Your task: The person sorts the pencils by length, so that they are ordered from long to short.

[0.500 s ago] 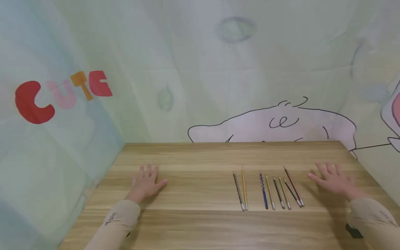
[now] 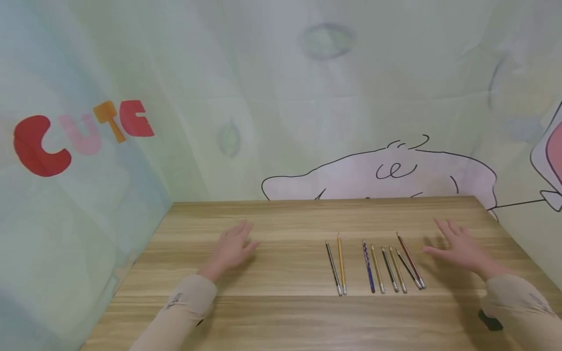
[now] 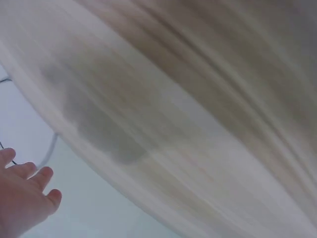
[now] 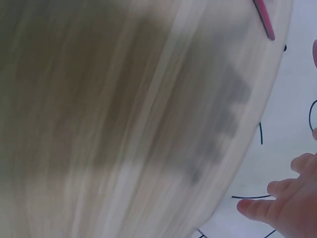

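My left hand point(image 2: 230, 249) hovers over the left part of the wooden table point(image 2: 272, 317), fingers extended and holding nothing; its shadow shows beneath in the left wrist view. To the right of the pencils, my right hand point(image 2: 461, 251) is raised with spread fingers, also holding nothing. Nearest to it lies a dark red pencil point(image 2: 411, 261). Left of that lie a black pencil point(image 2: 409, 269), gold-coloured pencils, a dark pencil point(image 2: 389, 269) and a blue patterned pencil point(image 2: 368, 267). A yellow pencil point(image 2: 342, 263) and a black patterned pencil point(image 2: 333, 268) form a separate pair further left.
Behind the table hangs a pale printed backdrop point(image 2: 246, 97) with a cartoon outline and the letters CUTE. The table's back edge meets it. A small dark object point(image 2: 490, 321) shows beside the right sleeve point(image 2: 513, 300).
My left hand has lifted off the table and moved right, towards the middle. The right hand has risen slightly and shifted a little left. The pencils lie as before.
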The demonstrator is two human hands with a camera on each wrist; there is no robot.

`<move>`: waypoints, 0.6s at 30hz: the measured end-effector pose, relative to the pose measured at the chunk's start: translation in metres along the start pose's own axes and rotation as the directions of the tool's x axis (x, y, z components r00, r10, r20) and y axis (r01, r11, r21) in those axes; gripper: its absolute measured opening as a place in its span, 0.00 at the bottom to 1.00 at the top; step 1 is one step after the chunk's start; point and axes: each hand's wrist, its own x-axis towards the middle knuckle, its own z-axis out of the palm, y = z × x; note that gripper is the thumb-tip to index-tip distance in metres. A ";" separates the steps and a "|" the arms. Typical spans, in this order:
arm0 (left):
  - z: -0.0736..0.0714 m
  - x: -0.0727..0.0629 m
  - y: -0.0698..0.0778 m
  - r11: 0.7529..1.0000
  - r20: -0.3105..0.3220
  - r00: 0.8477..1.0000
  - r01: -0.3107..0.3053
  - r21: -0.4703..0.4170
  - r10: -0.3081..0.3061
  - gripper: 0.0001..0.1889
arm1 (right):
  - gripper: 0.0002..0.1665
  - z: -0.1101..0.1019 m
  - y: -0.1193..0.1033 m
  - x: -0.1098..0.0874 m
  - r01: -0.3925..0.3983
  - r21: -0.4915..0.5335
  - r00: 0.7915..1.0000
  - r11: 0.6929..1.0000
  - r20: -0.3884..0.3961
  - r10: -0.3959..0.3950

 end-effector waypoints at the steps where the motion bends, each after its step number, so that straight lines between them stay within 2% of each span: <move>1: 0.001 0.003 0.004 1.000 -0.011 1.000 -0.019 -0.003 0.018 0.30 | 0.56 0.000 -0.002 0.001 0.008 0.006 1.000 1.000 -0.007 -0.008; 8: 0.011 0.017 0.033 0.994 -0.054 0.993 -0.107 -0.037 0.104 0.24 | 0.58 0.002 -0.009 0.005 0.041 0.071 0.999 0.997 -0.034 -0.039; 18: 0.024 0.017 0.081 0.976 -0.056 0.979 -0.201 -0.084 0.197 0.18 | 0.56 0.004 -0.020 0.009 0.086 0.134 0.993 0.987 -0.088 -0.075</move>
